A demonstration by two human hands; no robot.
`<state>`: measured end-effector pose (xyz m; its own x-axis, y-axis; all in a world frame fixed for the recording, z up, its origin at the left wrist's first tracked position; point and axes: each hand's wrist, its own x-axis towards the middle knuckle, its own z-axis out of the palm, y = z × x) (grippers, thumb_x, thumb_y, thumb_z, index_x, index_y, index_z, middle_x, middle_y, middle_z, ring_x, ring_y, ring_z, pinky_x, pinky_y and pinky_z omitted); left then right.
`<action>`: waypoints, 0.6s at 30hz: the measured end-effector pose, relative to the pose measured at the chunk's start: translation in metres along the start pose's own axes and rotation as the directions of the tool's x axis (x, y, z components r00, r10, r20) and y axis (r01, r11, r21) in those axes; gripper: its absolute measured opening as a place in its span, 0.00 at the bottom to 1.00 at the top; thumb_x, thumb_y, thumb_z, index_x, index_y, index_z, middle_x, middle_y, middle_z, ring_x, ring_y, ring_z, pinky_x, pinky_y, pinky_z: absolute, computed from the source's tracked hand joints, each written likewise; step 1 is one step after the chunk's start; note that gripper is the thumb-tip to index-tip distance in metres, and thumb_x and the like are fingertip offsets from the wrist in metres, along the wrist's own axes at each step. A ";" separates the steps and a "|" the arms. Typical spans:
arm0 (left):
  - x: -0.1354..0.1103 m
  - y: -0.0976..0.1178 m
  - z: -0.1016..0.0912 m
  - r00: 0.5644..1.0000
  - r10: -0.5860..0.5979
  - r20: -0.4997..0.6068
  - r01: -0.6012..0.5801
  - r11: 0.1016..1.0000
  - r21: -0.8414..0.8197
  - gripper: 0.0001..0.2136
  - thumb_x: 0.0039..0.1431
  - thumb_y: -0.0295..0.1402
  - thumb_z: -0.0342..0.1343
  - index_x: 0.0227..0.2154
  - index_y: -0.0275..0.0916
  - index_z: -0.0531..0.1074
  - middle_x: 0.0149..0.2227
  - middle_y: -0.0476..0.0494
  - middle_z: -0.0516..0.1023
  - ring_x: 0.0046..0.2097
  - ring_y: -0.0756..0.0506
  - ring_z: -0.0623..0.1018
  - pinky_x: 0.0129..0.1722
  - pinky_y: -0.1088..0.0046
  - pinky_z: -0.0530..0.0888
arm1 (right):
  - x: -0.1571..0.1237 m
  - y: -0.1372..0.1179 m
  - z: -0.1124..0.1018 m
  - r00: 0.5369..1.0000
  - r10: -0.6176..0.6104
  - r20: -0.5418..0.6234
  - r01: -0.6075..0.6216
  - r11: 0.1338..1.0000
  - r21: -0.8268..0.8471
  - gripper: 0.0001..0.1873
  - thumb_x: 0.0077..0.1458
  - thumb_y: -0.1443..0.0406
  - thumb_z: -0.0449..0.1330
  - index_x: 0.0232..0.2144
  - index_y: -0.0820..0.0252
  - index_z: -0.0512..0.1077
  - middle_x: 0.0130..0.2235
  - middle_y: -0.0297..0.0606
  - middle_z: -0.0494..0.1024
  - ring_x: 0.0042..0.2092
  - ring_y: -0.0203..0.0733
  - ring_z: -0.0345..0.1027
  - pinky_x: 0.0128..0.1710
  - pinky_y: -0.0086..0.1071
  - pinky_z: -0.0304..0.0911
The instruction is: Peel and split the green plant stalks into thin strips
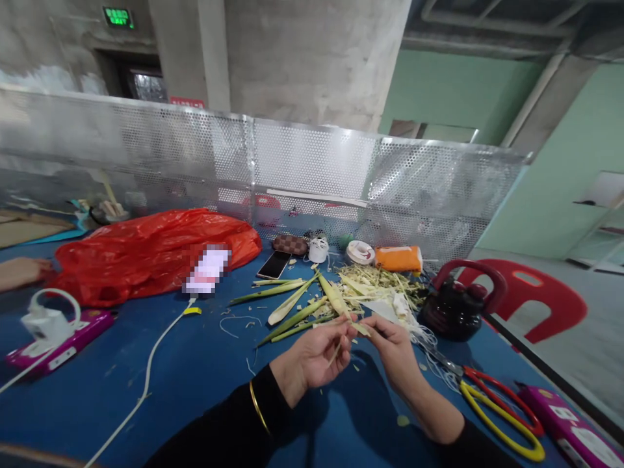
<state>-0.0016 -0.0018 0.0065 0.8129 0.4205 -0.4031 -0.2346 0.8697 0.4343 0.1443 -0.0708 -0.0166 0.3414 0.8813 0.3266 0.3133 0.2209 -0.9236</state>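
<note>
My left hand (pixel 322 349), with a gold bangle at its wrist, is closed with the fingertips pinched. My right hand (pixel 390 341) is closed too, thumb and fingers pressed together close beside the left. Between the fingertips of both hands is a small pale green leaf strip (pixel 361 329). Directly behind the fingers a pale yellow-green husk leaf (pixel 333 292) points away; whether it is held or lies on the table I cannot tell. Several long green leaf pieces (pixel 295 320) lie left of it. A heap of shredded plant scraps (pixel 390 286) sits behind my right hand.
Red-and-yellow-handled scissors (pixel 502 416) and a dark kettle (pixel 458 305) stand to the right. Purple power strips (pixel 63 341) lie on both sides. A white cable (pixel 151 364) crosses the blue table (pixel 195 390). Leftward are a red plastic bag (pixel 146 253) and another person's hand (pixel 26 273).
</note>
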 end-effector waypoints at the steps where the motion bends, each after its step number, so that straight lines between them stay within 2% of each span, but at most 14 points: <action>1: 0.000 0.000 0.000 1.000 -0.003 -0.008 0.003 1.000 0.008 0.07 0.63 0.23 0.48 0.40 0.36 0.69 0.22 0.53 0.73 0.16 0.56 0.72 0.18 0.83 0.71 | 0.000 -0.002 0.001 1.000 0.008 -0.001 -0.008 1.000 0.008 0.10 0.52 0.61 0.61 0.23 0.60 0.75 0.25 0.33 0.75 0.31 0.41 0.67 0.34 0.33 0.61; 5: 0.000 0.002 0.000 0.998 0.041 -0.056 -0.037 0.997 0.069 0.07 0.61 0.24 0.52 0.41 0.36 0.70 0.23 0.52 0.75 0.17 0.55 0.73 0.18 0.83 0.71 | -0.001 -0.009 0.005 0.999 0.032 0.042 -0.033 0.999 0.041 0.12 0.52 0.60 0.60 0.22 0.60 0.76 0.25 0.34 0.77 0.31 0.42 0.69 0.34 0.33 0.63; 8: -0.002 0.003 0.002 0.990 0.105 -0.093 -0.092 0.987 0.129 0.09 0.58 0.27 0.56 0.42 0.34 0.71 0.25 0.48 0.78 0.19 0.53 0.75 0.19 0.82 0.72 | 0.001 -0.009 0.007 0.998 0.033 0.058 -0.035 0.999 0.037 0.11 0.52 0.59 0.60 0.29 0.59 0.79 0.31 0.37 0.81 0.36 0.46 0.73 0.40 0.36 0.65; 10: -0.005 0.004 0.004 0.978 0.174 -0.116 -0.152 0.972 0.178 0.11 0.58 0.30 0.57 0.44 0.32 0.71 0.28 0.44 0.81 0.22 0.52 0.77 0.22 0.80 0.73 | 0.003 -0.004 0.007 0.999 0.033 0.018 -0.034 0.999 0.016 0.13 0.51 0.58 0.60 0.35 0.58 0.79 0.38 0.40 0.82 0.42 0.49 0.73 0.45 0.39 0.64; 12: -0.010 0.007 0.006 0.960 0.247 -0.134 -0.215 0.953 0.214 0.14 0.58 0.32 0.56 0.46 0.32 0.70 0.32 0.40 0.82 0.25 0.50 0.79 0.26 0.77 0.75 | 0.005 0.004 0.005 0.998 0.041 -0.043 -0.042 0.999 -0.009 0.15 0.49 0.56 0.61 0.36 0.57 0.79 0.41 0.42 0.82 0.46 0.52 0.72 0.48 0.41 0.63; 15: -0.018 0.011 0.009 0.931 0.332 -0.152 -0.287 0.923 0.257 0.18 0.57 0.31 0.56 0.50 0.32 0.67 0.35 0.37 0.82 0.31 0.47 0.81 0.31 0.75 0.76 | 0.008 0.012 -0.001 0.991 0.064 -0.121 -0.069 0.997 -0.036 0.17 0.51 0.54 0.58 0.36 0.58 0.78 0.40 0.45 0.81 0.46 0.54 0.72 0.49 0.45 0.62; 18: -0.023 0.016 0.010 0.901 0.402 -0.163 -0.332 0.882 0.335 0.20 0.54 0.31 0.58 0.51 0.31 0.67 0.37 0.36 0.82 0.35 0.45 0.82 0.34 0.75 0.75 | 0.013 0.005 -0.008 0.979 0.048 -0.197 -0.065 0.995 -0.081 0.20 0.53 0.51 0.55 0.34 0.59 0.77 0.39 0.45 0.81 0.44 0.54 0.72 0.47 0.45 0.64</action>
<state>-0.0189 0.0000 0.0306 0.5517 0.7703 -0.3199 -0.2980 0.5403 0.7869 0.1572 -0.0616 -0.0152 0.5243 0.7913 0.3147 0.3606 0.1284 -0.9238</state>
